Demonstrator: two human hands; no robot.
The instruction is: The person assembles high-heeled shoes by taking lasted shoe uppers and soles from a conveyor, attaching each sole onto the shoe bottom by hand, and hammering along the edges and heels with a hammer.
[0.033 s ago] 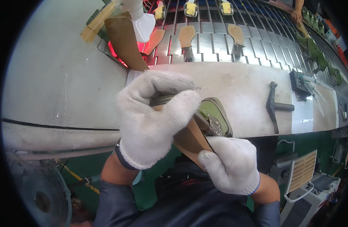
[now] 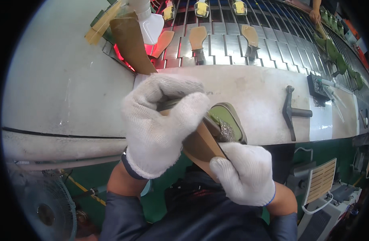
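Note:
Both my hands wear white knit gloves and grip a tan shoe sole (image 2: 200, 145) held at a slant over the bench's front edge. My left hand (image 2: 162, 124) curls round its upper end, thumb and fingers pinched together, hiding that part. Lower down, my right hand (image 2: 246, 172) grips the opposite end, thumb on the tan face. Just behind the sole shows a green sandal (image 2: 224, 112) with a glittery strap (image 2: 227, 131). Whether the sandal is joined to the sole or lies apart, I cannot tell.
A hammer (image 2: 289, 113) and a black block (image 2: 318, 89) lie on the bench at right. Behind run metal conveyor slats (image 2: 224, 50) bearing tan soles (image 2: 198, 37). A brown curved piece (image 2: 130, 42) stands beside a white nozzle (image 2: 152, 29). A co-worker's hand (image 2: 314, 16) shows far right.
My left hand, the sole and the sandal behind it have shifted very slightly up and left. Both hands keep their grip.

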